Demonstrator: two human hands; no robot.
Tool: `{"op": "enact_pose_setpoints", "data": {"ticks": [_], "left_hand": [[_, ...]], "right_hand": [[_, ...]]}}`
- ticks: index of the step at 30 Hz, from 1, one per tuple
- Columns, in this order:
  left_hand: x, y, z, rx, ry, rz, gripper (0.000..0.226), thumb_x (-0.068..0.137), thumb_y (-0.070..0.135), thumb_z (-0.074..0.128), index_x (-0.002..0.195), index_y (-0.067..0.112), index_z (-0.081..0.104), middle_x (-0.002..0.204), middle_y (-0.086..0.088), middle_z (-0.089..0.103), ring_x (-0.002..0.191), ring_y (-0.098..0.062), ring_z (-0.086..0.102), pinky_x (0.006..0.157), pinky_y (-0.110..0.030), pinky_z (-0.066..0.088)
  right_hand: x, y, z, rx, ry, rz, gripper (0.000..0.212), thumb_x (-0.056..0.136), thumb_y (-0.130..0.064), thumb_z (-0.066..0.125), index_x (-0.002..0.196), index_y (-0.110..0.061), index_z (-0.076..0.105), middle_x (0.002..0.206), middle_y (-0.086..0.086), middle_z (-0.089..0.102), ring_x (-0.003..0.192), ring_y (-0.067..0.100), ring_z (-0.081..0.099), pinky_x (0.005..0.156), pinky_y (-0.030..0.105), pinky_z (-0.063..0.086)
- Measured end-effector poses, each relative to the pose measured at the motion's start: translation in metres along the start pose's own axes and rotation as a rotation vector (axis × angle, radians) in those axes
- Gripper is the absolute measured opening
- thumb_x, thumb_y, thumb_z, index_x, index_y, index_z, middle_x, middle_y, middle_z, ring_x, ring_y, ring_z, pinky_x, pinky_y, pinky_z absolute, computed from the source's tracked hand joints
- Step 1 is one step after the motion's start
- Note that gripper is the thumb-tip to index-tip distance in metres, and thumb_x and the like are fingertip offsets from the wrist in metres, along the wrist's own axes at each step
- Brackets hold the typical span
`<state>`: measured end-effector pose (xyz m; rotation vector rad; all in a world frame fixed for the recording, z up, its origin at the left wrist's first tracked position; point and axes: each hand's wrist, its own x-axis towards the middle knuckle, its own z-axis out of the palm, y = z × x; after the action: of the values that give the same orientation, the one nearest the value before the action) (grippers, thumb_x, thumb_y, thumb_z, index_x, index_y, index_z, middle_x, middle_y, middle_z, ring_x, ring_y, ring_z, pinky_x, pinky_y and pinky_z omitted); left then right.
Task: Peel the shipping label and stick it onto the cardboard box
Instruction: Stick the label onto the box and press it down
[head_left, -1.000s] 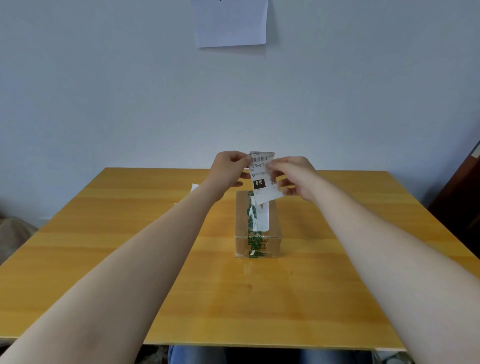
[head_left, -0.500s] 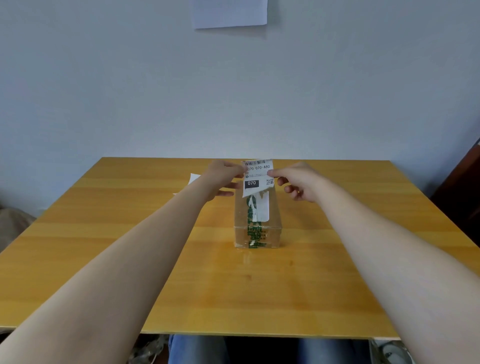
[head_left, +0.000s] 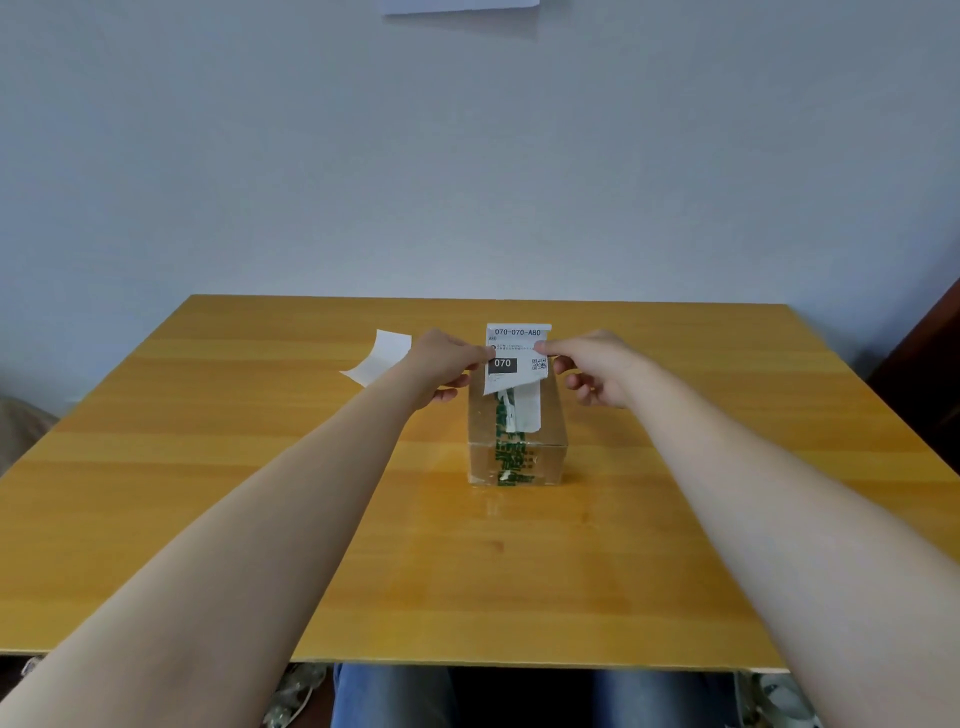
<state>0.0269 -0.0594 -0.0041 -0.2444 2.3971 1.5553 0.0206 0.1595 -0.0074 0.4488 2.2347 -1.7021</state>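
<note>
A small cardboard box (head_left: 550, 431) with green printed tape and an old white strip on top stands in the middle of the wooden table (head_left: 260, 467). Just above its far end I hold a white shipping label (head_left: 517, 358) printed "070-070-A80", facing me. My left hand (head_left: 441, 366) pinches its left edge and my right hand (head_left: 597, 366) pinches its right edge. The label's lower edge curls free close over the box top; whether it touches the box I cannot tell.
A curled white sheet of paper (head_left: 379, 358) lies on the table left of my left hand, towards the far edge. A sheet of paper (head_left: 462, 5) hangs on the wall above. My legs show under the near table edge.
Both hands have carried the label down and away from me, from upright in the air to low over the box's far end. The label now faces me flatter.
</note>
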Motion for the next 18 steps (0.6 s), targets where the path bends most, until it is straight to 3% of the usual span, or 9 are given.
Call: {"op": "enact_pose_setpoints", "data": {"ticks": [9,15,18], "left_hand": [[0.013,-0.007,0.001,-0.001,-0.039,-0.089,0.04,0.095,0.037,0.075,0.115,0.003,0.073,0.079,-0.004,0.063,0.06,-0.014,0.05,0.053,-0.026,0.04],[0.011,-0.007,-0.004,0.001,-0.069,-0.131,0.03,0.094,0.039,0.076,0.088,0.013,0.063,0.066,0.0,0.055,0.054,-0.013,0.046,0.05,-0.024,0.036],[0.01,-0.005,-0.006,-0.013,-0.059,-0.133,0.03,0.092,0.039,0.078,0.087,0.013,0.063,0.069,0.002,0.054,0.057,-0.013,0.045,0.05,-0.025,0.034]], "right_hand": [[0.011,0.01,0.002,-0.058,0.003,0.018,0.027,0.085,-0.034,0.086,0.091,-0.013,0.07,0.069,-0.002,0.058,0.049,0.01,0.043,0.043,0.02,0.033],[0.011,0.009,0.001,-0.089,0.007,0.008,0.045,0.085,-0.036,0.087,0.114,-0.004,0.074,0.063,-0.003,0.054,0.049,0.01,0.042,0.044,0.021,0.032],[0.009,0.005,0.0,-0.084,0.005,0.002,0.042,0.084,-0.038,0.088,0.108,-0.007,0.075,0.062,-0.004,0.053,0.048,0.01,0.041,0.043,0.021,0.032]]}}
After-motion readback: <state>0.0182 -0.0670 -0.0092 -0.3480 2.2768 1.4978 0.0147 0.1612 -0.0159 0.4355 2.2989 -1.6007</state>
